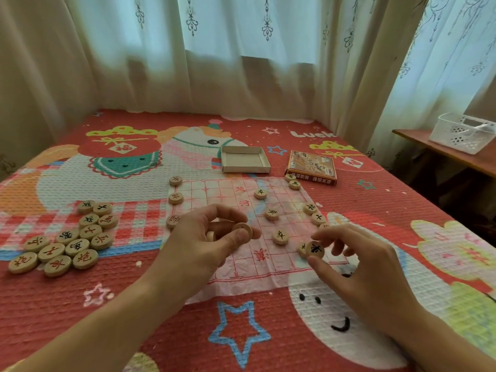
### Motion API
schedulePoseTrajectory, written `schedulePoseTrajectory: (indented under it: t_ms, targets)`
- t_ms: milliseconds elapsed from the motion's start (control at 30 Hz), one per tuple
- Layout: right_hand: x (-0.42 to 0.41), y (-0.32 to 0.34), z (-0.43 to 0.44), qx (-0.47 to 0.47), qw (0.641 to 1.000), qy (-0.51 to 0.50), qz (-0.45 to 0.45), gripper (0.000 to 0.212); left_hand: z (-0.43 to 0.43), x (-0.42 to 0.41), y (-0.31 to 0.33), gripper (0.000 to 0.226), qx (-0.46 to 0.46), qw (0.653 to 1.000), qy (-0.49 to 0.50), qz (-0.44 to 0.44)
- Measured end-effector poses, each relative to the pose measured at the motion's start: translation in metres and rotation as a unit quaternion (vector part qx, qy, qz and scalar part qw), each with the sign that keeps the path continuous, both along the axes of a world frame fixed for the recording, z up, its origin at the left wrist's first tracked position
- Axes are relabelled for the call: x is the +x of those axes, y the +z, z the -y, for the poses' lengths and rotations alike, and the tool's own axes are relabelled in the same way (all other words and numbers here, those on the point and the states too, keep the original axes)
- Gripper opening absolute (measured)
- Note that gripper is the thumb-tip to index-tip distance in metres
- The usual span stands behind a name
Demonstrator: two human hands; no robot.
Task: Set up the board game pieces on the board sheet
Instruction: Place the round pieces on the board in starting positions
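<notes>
Above the board sheet (pixel 249 267), the left hand (pixel 198 248) is gripping wooden pieces (pixel 242 230) while the right hand (pixel 362 267) is pinching a black-lettered piece (pixel 315 249).

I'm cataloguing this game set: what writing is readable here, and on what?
"Luck": white letters on the bedspread.
"福": bedspread's red bag print.
"楚河": red, on the board sheet.
"車": black, on the piece pinched by the right hand.
Too blurred: text on the printed box.
Too small to be sure: characters on the pile of pieces.
No characters visible on the pieces gripped by the left hand.
</notes>
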State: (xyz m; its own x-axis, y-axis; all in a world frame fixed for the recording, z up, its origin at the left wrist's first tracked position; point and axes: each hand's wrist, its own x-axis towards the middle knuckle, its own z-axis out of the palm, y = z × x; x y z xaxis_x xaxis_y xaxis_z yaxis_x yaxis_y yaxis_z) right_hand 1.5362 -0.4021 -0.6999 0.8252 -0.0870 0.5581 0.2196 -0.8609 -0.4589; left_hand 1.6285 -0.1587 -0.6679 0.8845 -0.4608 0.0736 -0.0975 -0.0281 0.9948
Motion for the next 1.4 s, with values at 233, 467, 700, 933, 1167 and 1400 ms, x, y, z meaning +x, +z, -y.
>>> schedulePoseTrajectory:
  t_ms: [233,467,700,933,1167,1400]
  targets:
    - [-0.027,-0.004,0.030,-0.025,0.995,-0.061,-0.079,0.026,0.003,-0.002,-0.004,0.011,0.013,1.000,-0.011,0.018]
    - [-0.026,-0.007,0.034,-0.014,0.990,-0.094,-0.103,0.024,0.005,-0.003,-0.007,0.010,0.021,0.999,-0.011,0.024]
    - [-0.026,-0.005,0.030,-0.012,0.990,-0.099,-0.099,0.031,0.004,-0.006,-0.002,0.018,0.004,1.000,-0.012,0.023]
    - [-0.010,0.001,0.006,-0.019,0.997,-0.056,-0.049,0.033,0.003,-0.005,-0.002,0.026,0.024,0.999,-0.004,0.034]
    - [0.020,0.007,-0.035,-0.038,0.997,0.063,0.026,0.042,0.003,-0.005,-0.003,0.030,0.020,0.999,0.016,0.033]
    - [0.049,0.010,-0.061,-0.044,0.988,0.127,0.074,0.038,0.002,-0.004,0.000,0.020,-0.019,0.999,0.029,0.033]
